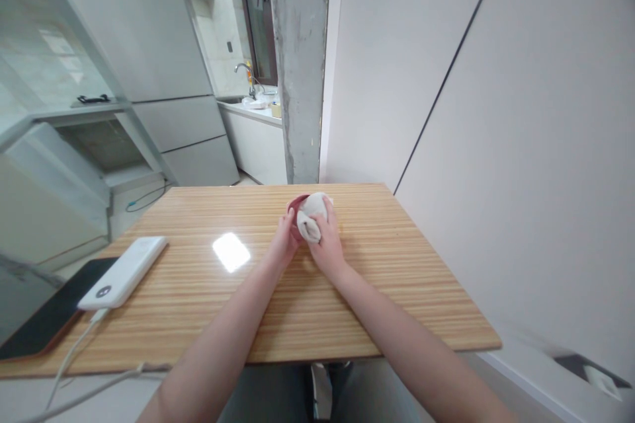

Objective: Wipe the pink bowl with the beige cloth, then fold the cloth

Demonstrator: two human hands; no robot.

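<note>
Over the far middle of the wooden table point(367, 304), both hands come together. My right hand point(328, 238) is closed around a bunched off-white cloth point(313, 207), with fingers wrapped over its right side. My left hand point(288, 236) grips a pinkish-red thing point(296, 201) with a curved edge, just left of the cloth. The cloth presses against this thing and hides much of it, so its exact kind is unclear.
A white power bank point(126, 271) with a cable point(74, 350) lies at the table's left, partly over a dark flat pad point(59, 307). A pale panelled wall point(496, 145) borders the right. Beyond the table stand a grey pillar point(301, 66) and a fridge point(149, 33).
</note>
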